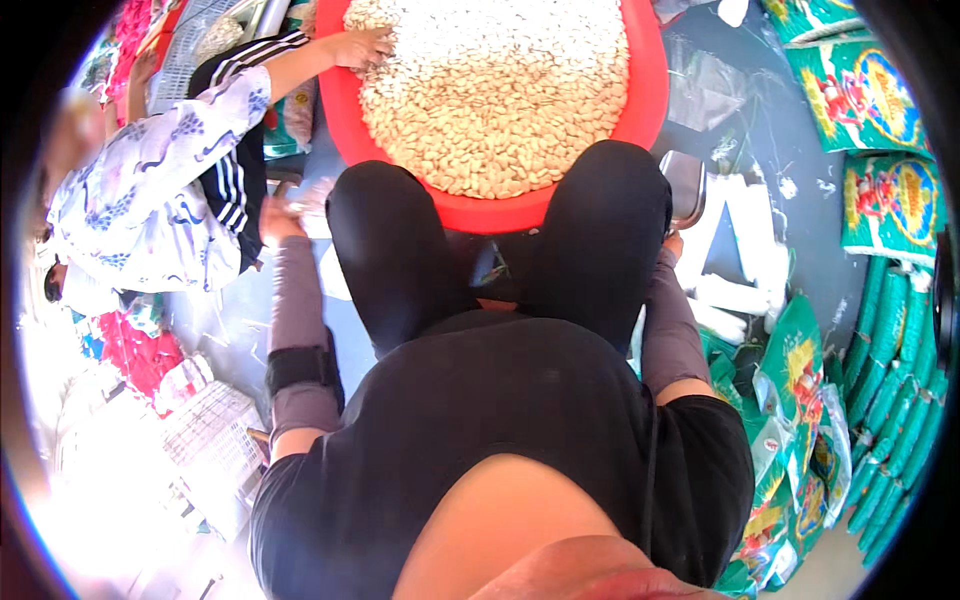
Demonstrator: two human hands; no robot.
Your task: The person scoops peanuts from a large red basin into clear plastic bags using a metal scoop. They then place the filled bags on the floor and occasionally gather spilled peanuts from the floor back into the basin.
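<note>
A large red basin (pixel 648 80) in front of my knees is heaped with small pale tan pieces (pixel 500 120) that look like nuts or beans in their shells. To the right of my right knee, my right hand (pixel 675 244) is closed round the lower end of a metal scoop (pixel 684 190); most of the fingers are hidden behind it. My left hand (pixel 280 216) is outside my left knee, beside a pale, blurred patch. Its fingers are too smeared to read, and I cannot make out whether it holds anything.
At the left, a co-worker's hand (pixel 362 48) reaches into the basin. Green printed bags (pixel 860 90) lie at the far right, with rolled green bundles (pixel 890 370) below them. White plastic pieces (pixel 745 230) lie on the grey floor (pixel 815 205). A pale crate (pixel 212 435) stands at the lower left.
</note>
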